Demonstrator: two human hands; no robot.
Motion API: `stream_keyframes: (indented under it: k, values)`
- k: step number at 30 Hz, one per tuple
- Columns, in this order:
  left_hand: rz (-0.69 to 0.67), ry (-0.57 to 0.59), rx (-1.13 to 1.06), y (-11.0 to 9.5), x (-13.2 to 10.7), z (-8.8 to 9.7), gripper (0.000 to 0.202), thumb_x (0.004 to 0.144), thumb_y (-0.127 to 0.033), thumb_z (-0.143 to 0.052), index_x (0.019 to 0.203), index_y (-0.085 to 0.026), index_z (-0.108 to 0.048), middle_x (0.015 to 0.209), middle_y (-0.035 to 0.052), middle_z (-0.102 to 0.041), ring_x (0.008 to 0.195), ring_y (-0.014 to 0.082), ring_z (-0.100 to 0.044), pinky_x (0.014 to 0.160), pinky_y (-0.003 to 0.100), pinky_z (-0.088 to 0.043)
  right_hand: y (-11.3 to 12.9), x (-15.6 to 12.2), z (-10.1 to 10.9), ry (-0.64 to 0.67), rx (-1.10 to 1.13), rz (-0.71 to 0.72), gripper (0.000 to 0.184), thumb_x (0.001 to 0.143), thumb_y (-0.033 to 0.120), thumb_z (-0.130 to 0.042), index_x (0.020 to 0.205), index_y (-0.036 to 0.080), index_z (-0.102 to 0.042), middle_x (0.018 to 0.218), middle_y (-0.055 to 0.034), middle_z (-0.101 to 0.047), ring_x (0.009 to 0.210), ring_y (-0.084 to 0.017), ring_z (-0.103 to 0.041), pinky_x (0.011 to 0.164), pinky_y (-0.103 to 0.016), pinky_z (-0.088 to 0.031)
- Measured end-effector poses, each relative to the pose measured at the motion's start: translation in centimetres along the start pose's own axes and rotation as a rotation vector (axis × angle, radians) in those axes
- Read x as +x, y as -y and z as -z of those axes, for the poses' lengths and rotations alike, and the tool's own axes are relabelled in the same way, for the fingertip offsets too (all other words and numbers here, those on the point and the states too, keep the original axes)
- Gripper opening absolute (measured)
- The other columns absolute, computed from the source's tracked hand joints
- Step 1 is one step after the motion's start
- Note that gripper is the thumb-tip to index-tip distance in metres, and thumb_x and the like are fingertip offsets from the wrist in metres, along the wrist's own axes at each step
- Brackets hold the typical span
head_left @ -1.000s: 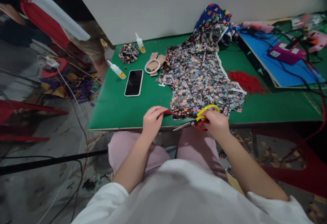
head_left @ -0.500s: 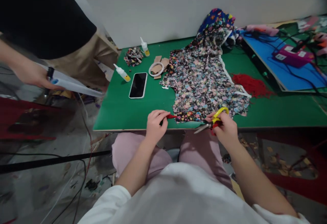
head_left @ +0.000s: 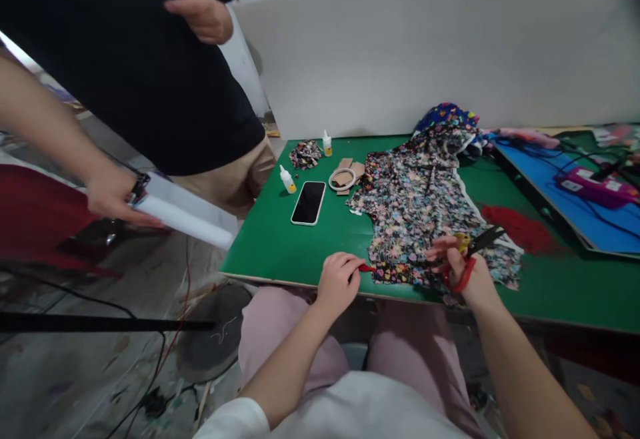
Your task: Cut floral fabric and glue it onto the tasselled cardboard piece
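Note:
My left hand is closed at the front edge of the table, left of a black floral cloth. From its fingertips a small red pointed thing sticks out to the cloth's lower left corner; its kind I cannot make out. The scissors, with yellow and red handles, hang in my right hand over the cloth's lower right part. Their dark blades point up and to the right, away from me. Some fingers of this hand reach left, over the brightly flowered strip along the cloth's front edge.
On the green table are a phone, two glue bottles, a white ring on cardboard pieces, and a red thread pile. A purple device sits on a blue board. A person holding white paper stands at left.
The scissors have swung from pointing left to pointing up right, and my right hand has lifted over the cloth. My left hand stays at the corner. The view has tilted up; the person raises a hand.

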State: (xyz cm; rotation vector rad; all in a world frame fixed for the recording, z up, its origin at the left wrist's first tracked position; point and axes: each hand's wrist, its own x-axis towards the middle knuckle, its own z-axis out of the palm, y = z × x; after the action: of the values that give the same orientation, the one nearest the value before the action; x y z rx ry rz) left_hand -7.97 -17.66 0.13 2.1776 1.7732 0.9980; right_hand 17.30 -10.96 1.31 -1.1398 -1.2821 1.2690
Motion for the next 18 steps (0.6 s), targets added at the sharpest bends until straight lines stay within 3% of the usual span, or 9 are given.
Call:
stream_keyframes:
  k: [3, 6, 9, 13, 18]
  values:
    - [0.0, 0.002, -0.025, 0.1, -0.1, 0.1, 0.024, 0.081, -0.011, -0.049, 0.095, -0.021, -0.065, 0.093, 0.0036, -0.065, 0.091, 0.018, -0.055, 0.083, 0.036, -0.043, -0.4, 1.4, 0.0, -0.081, -0.075, -0.031, 0.037, 0.076, 0.057, -0.053, 0.08, 0.022, -0.064, 0.072, -0.0071, -0.067, 0.062, -0.021, -0.061, 0.05, -0.034, -0.051]
    - [0.007, 0.018, -0.042, 0.1, 0.0, 0.2, 0.024, 0.082, -0.011, -0.048, 0.096, -0.021, -0.065, 0.092, 0.0038, -0.065, 0.091, 0.0182, -0.055, 0.082, 0.036, -0.043, -0.7, 2.3, 0.0, -0.298, -0.172, -0.045, 0.037, 0.074, 0.056, -0.057, 0.07, 0.02, -0.065, 0.067, -0.0074, -0.066, 0.061, -0.02, -0.061, 0.055, -0.035, -0.051]
    - [0.036, 0.034, -0.043, 0.0, 0.1, 0.3, 0.024, 0.083, -0.012, -0.047, 0.097, -0.021, -0.064, 0.093, 0.0037, -0.065, 0.091, 0.0184, -0.055, 0.082, 0.037, -0.043, -0.9, 2.8, 0.1, -0.43, -0.093, -0.03, 0.03, 0.069, 0.048, -0.065, 0.073, 0.019, -0.064, 0.067, -0.005, -0.065, 0.058, -0.018, -0.06, 0.052, -0.032, -0.05]
    - [0.045, 0.056, -0.035, -0.1, 0.3, 0.4, 0.024, 0.084, -0.015, -0.048, 0.101, -0.022, -0.063, 0.095, 0.0036, -0.065, 0.093, 0.0188, -0.055, 0.083, 0.037, -0.043, -1.1, 2.9, 0.4, -0.41, 0.068, -0.018, 0.03, 0.07, 0.045, -0.065, 0.081, 0.018, -0.064, 0.064, -0.0021, -0.064, 0.054, -0.014, -0.058, 0.051, -0.027, -0.048]
    - [0.02, 0.061, 0.001, 0.0, 0.2, 0.3, 0.024, 0.084, -0.025, -0.052, 0.106, -0.023, -0.061, 0.101, 0.0057, -0.063, 0.1, 0.0213, -0.053, 0.087, 0.04, -0.042, -1.1, 2.6, 0.6, -0.346, 0.097, 0.045, 0.038, 0.078, 0.054, -0.051, 0.085, 0.019, -0.062, 0.062, 0.0001, -0.061, 0.048, -0.011, -0.054, 0.047, -0.024, -0.044]
